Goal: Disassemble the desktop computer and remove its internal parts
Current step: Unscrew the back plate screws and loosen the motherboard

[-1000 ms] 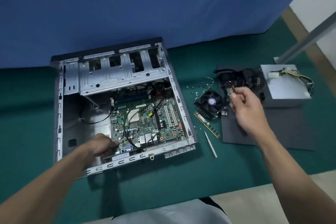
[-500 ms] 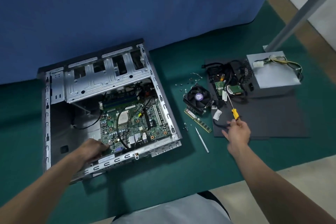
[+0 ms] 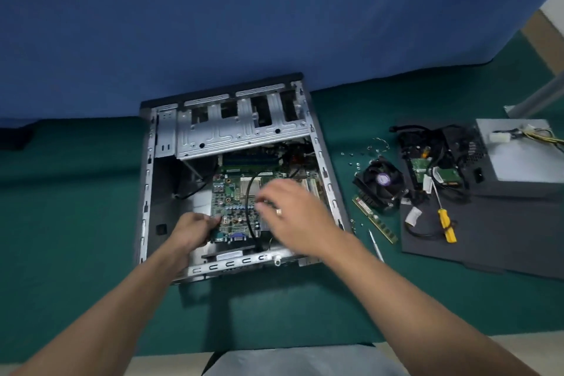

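Observation:
The open desktop case (image 3: pixel 146 192) lies flat on the green mat, with the green motherboard (image 3: pixel 232 198) inside and a black cable looping across it. My left hand (image 3: pixel 192 230) grips the motherboard's near-left corner by the port edge. Blurred by motion, my right hand (image 3: pixel 299 217) hovers over the board's right half, fingers loosely spread and holding nothing. The yellow-handled screwdriver (image 3: pixel 445 223) lies by itself on the black side panel (image 3: pixel 503 238) to the right.
Right of the case lie loose screws (image 3: pixel 357 159), a cooler fan (image 3: pixel 381 183), a RAM stick (image 3: pixel 375 220) and a thin white tool (image 3: pixel 375 244). The panel also carries a drive with tangled cables (image 3: pixel 427 168) and the grey power supply (image 3: pixel 518 156). A blue backdrop stands behind.
My right hand left the screwdriver on the black panel and swung left over the motherboard. My left hand stayed at the board's near-left corner. The view shifted right.

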{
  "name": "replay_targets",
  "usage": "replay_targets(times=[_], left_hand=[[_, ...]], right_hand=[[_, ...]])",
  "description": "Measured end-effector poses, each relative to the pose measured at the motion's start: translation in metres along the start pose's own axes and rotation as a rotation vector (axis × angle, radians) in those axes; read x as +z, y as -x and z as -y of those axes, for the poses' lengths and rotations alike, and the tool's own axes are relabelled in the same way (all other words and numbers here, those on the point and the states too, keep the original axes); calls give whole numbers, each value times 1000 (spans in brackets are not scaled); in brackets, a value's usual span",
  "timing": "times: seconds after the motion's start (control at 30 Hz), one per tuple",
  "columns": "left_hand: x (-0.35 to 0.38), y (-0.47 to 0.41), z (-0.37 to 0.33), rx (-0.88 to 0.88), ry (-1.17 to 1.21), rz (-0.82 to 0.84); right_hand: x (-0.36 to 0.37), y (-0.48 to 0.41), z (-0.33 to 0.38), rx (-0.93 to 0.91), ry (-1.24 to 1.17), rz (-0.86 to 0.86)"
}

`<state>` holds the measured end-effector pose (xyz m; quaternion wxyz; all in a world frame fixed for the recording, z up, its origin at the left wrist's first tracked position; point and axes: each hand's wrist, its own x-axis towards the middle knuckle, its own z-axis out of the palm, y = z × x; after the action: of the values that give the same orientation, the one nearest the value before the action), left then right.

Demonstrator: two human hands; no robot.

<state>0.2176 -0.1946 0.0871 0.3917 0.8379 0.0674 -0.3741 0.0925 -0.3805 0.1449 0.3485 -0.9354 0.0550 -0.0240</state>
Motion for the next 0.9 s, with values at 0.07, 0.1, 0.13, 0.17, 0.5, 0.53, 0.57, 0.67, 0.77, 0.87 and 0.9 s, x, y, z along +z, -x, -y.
replay_targets(times=[0.07, 0.1, 0.13, 0.17, 0.5, 0.53, 0.57, 0.67, 0.77, 0.87, 0.9], left_hand=[[2, 2, -2, 53, 66, -36], [2, 3, -3, 74, 89, -52], [3, 4, -3, 88, 107, -66], [4, 4, -3, 96, 118, -79], [2, -2, 0, 21, 269, -86], [1, -3, 0, 9, 298, -82], [1, -3, -1, -2, 324, -78], [-2, -4, -3, -7, 355, -59], [-2, 0, -6, 17, 357, -26], [-4, 6, -17, 32, 422, -23], [-5, 8, -21, 27, 448, -30]], right_hand=[[20, -31, 16, -97, 172, 226], [26, -42, 18, -126, 278, 306], [31, -51, 18, -151, 403, 372], [33, -55, 16, -181, 535, 418], [-25, -25, -24, -209, 945, 580], [-27, -19, -27, -172, 1032, 642], [-25, -13, -30, -130, 1115, 674], [-4, -12, -29, 34, 958, 620], [16, -24, -12, 106, 526, 509], [23, -26, 0, -42, 566, 306], [22, -26, 3, -48, 613, 285]])
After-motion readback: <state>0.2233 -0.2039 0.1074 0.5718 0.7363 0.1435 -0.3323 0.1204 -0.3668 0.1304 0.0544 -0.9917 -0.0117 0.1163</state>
